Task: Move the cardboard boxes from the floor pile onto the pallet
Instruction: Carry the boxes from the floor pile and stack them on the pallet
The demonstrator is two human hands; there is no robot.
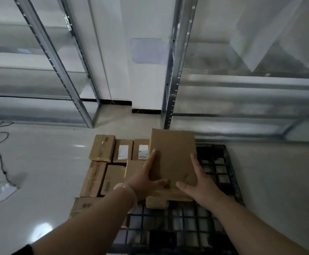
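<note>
A plain brown cardboard box [173, 155] sits over the black grid pallet [218, 168], on top of another brown box [161, 201]. My left hand [147, 178] presses its left side with straight fingers, thumb along the near edge. My right hand [199, 181] presses its right side the same way, fingers spread. Several smaller brown boxes [104, 150], some with white labels, lie packed in rows on the pallet's left part.
Metal shelving racks [172, 85] wrapped in clear plastic stand behind the pallet, left and right. A white wall with black skirting lies between them. A black cable and a white adapter [6, 190] lie on the glossy pale floor at the left.
</note>
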